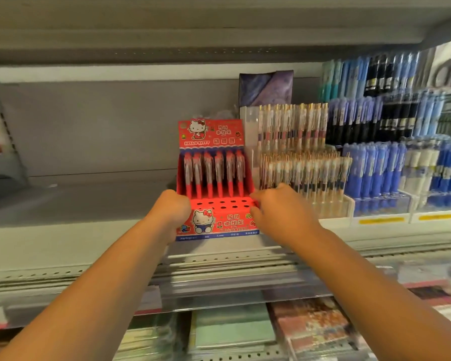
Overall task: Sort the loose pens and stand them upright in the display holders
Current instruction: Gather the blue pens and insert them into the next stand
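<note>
A red cartoon-cat display holder (pixel 220 222) stands on the grey shelf (pixel 76 204). Several red pens (pixel 214 175) stand upright in its back row; the front rows of holes (pixel 223 204) hold nothing. My left hand (pixel 171 212) grips the holder's left front corner. My right hand (pixel 279 209) grips its right front corner, fingers curled over the edge. The frame is blurred by motion.
Right of the holder stand clear tiered racks of gold-clipped pens (pixel 297 157) and blue pens (pixel 380 168), with darker pens (pixel 391 121) behind. A purple box (pixel 266 89) is at the back. The shelf's left half is bare. Notebooks (pixel 232 329) lie on the lower shelf.
</note>
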